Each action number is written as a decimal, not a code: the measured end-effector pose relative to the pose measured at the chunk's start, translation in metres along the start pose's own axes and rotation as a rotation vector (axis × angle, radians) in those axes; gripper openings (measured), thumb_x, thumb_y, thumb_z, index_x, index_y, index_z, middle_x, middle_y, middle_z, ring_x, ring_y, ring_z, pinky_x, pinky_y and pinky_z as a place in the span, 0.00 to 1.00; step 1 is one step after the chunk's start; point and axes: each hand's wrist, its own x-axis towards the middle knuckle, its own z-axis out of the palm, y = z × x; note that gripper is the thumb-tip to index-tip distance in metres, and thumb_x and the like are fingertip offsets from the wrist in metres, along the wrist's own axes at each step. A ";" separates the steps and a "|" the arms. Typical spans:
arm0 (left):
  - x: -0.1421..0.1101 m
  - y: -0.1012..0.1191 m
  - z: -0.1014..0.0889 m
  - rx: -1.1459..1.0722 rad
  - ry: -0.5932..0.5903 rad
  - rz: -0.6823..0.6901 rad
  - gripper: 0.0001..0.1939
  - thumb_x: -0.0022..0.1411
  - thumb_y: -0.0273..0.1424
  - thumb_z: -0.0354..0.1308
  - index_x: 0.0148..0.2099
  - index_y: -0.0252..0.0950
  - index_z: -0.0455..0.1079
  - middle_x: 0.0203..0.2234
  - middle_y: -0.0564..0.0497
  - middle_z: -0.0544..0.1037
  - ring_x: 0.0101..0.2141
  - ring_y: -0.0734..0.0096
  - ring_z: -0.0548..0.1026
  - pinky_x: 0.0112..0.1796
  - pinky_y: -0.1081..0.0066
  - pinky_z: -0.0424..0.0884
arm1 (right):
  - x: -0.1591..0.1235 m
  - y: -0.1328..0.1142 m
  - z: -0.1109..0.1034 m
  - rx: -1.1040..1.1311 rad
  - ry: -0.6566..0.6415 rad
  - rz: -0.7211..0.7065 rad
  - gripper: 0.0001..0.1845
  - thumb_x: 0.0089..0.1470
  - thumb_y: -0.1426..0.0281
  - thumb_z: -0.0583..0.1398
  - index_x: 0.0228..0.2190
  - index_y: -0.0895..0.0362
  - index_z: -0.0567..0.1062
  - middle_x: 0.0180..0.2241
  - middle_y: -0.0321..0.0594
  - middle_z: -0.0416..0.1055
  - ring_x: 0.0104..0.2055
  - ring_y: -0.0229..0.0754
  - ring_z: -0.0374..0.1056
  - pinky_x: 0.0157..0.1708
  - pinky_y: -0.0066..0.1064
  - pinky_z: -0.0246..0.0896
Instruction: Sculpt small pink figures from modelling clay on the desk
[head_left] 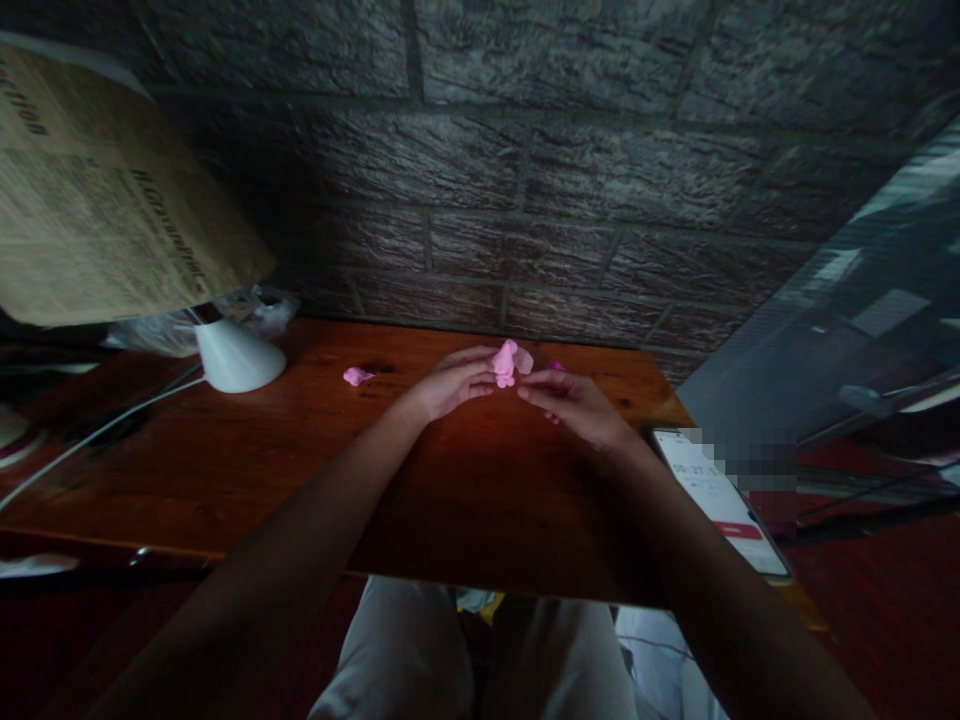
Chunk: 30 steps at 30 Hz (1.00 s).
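My left grip point(456, 385) is closed on a soft pink piece point(505, 366), which I hold up between thumb and fingers above the far part of the wooden table point(480, 500), roughly midway along it. A paler pink petal point(523, 361) stands out at its right side, seemingly touching it. My right grip point(576, 405) comes in from the other side, thumb and forefinger near each other just beside the lower edge of the pink; whether they pinch anything or only hover there, I cannot tell. Just behind my right fingers a small magenta piece point(556, 366) shows, partly hidden. Another pink piece point(357, 376) lies on the table to the left, apart from my hands, near a dark knot in the wood. Farther left stands a lamp with a white cone-shaped base point(238, 356) and a large shade point(112, 190) printed like newspaper; a white cord point(105, 435) runs from the base toward the left edge of my view, and crumpled clear plastic point(262, 310) sits behind it. By my right forearm a phone point(720, 500) lies face up near the table's right end, its screen lit with a timer. A dark, rough brick wall point(465, 160) rises behind the table, and my pale-trousered knees point(405, 640) show below its near edge.
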 end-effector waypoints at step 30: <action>-0.006 0.011 0.001 -0.159 0.069 -0.191 0.07 0.68 0.28 0.56 0.40 0.34 0.75 0.32 0.46 0.80 0.33 0.70 0.77 0.42 0.68 0.71 | 0.001 0.008 -0.010 -0.336 -0.063 -0.048 0.14 0.50 0.74 0.63 0.40 0.56 0.79 0.41 0.42 0.80 0.38 0.43 0.76 0.41 0.35 0.70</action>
